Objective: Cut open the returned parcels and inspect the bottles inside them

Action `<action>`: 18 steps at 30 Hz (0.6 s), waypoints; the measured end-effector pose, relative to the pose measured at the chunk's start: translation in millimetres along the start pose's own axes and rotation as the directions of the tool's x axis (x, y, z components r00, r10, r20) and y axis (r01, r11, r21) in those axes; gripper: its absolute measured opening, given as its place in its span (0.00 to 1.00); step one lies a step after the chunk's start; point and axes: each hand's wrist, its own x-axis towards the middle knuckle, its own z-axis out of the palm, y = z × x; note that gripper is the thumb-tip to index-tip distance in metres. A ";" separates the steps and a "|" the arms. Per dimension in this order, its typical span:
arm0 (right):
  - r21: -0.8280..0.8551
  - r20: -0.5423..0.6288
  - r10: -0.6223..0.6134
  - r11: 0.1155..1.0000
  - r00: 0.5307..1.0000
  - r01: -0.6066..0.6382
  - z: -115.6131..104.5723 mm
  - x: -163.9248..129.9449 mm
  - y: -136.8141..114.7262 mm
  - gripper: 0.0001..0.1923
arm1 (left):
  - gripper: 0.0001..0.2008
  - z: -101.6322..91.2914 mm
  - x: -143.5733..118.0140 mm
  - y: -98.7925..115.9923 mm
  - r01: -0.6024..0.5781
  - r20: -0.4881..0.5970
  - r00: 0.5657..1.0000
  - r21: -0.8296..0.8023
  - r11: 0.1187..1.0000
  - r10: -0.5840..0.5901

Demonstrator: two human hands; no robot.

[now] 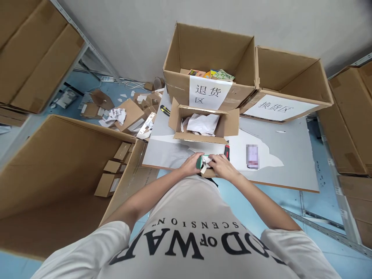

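Note:
Near the table's front edge, close to my body, a small box (207, 159) with green on its side and white inside stands with its top open and flaps bent up. My left hand (192, 164) is closed around its left side. The fingers of my right hand (222, 165) are bent over its right side and reach its opening; whether they pinch anything inside is too small to tell. Right beside my right hand lies a red and black box cutter (227, 152). Just beyond the hands stands an open carton (200, 136) holding crumpled white paper (203, 123).
Two large labelled cartons, the left one (174, 83) with colourful packs inside and another (322, 101), stand at the back. A phone (252, 156) and a yellow cutter (165, 110) lie on the table (299, 162). A big carton (66, 128) with small boxes is at left; cardboard scraps (130, 114) litter the floor.

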 end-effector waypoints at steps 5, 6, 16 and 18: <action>0.204 -0.048 0.135 0.971 0.990 -0.123 -2.9 3.9 -14.8 0.12 | 0.35 1.6 -0.4 -4.2 0.022 0.003 1.000 0.000 1.000 -0.022; 0.245 -0.020 0.126 0.962 0.992 -0.118 -4.0 5.4 -17.4 0.12 | 0.35 1.9 -0.3 -5.2 0.026 0.006 1.000 -0.002 1.000 -0.026; 0.192 0.168 0.193 0.956 0.967 -0.224 -9.1 15.9 -21.6 0.06 | 0.36 3.2 -0.5 -9.9 0.026 0.011 1.000 -0.030 0.999 -0.026; 0.125 0.159 0.264 0.950 0.951 -0.285 -14.5 18.6 -25.1 0.08 | 0.36 4.4 0.2 -9.8 0.029 0.007 1.000 -0.027 0.999 -0.028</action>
